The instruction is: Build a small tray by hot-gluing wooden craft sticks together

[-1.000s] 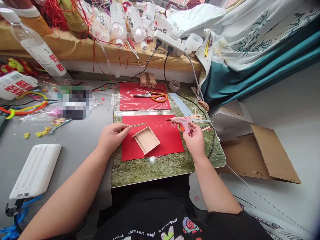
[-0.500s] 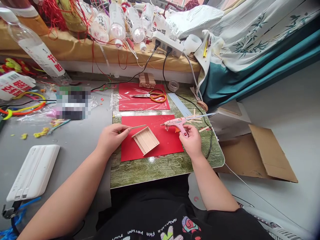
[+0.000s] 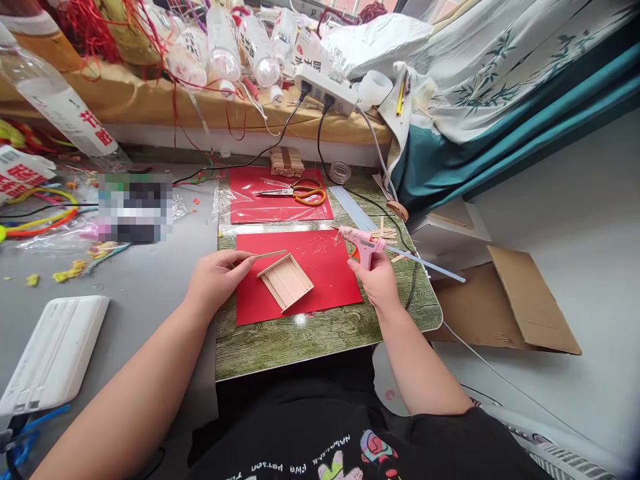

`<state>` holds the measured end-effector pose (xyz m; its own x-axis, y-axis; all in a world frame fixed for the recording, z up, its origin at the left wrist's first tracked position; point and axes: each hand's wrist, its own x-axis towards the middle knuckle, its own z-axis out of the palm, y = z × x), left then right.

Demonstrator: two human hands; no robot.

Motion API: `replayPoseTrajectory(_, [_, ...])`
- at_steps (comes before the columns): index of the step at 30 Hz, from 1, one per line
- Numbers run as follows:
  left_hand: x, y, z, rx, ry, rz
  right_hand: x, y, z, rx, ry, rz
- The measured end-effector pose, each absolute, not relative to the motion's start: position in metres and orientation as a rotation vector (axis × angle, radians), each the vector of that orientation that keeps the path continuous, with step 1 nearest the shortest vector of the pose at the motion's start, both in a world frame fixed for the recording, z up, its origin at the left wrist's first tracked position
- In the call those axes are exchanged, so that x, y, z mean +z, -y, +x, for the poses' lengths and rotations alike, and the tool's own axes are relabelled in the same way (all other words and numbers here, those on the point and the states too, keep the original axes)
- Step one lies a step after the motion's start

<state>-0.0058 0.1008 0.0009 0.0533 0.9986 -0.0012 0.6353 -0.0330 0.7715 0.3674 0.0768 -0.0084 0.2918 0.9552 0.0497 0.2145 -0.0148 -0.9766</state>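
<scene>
Between the thumb and fingers of my left hand (image 3: 216, 275) is a thin wooden craft stick (image 3: 271, 255), pointing right over a small wooden stick tray (image 3: 287, 281). The tray lies tilted on a red sheet (image 3: 330, 293), with low strips raised along some of its edges. My right hand (image 3: 376, 277) is wrapped round the handle of a pink hot glue gun (image 3: 364, 245). The gun's nozzle points to the upper left, above the sheet. A long translucent glue stick (image 3: 430, 264) juts out of its back toward the lower right.
Behind the sheet lie scissors (image 3: 295, 191) on a plastic-wrapped red pack (image 3: 245, 210), a bundle of craft sticks (image 3: 287, 162) and glue sticks (image 3: 353, 209). Loose sticks (image 3: 384, 230) and a black cord (image 3: 370, 198) are at the right. A white power bank (image 3: 57, 353) sits left; a cardboard box (image 3: 530, 293) stands right.
The glue gun has turned in my right hand: its nozzle has swung upward and its glue stick now slopes down to the right. My left hand keeps the craft stick. The whole view has shifted slightly.
</scene>
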Motion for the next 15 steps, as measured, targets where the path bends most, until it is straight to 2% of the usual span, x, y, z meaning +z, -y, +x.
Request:
replayPoseTrajectory(8, [0.003,-0.101,-0.005,0.779,-1.656,1.736,0.005,-0.072,0.358,1.018,1.125,-1.51])
replayPoseTrajectory(15, [0.007,-0.098,-0.003,0.805,-1.658,1.751,0.037,-0.052,0.338,1.479,1.156,-1.32])
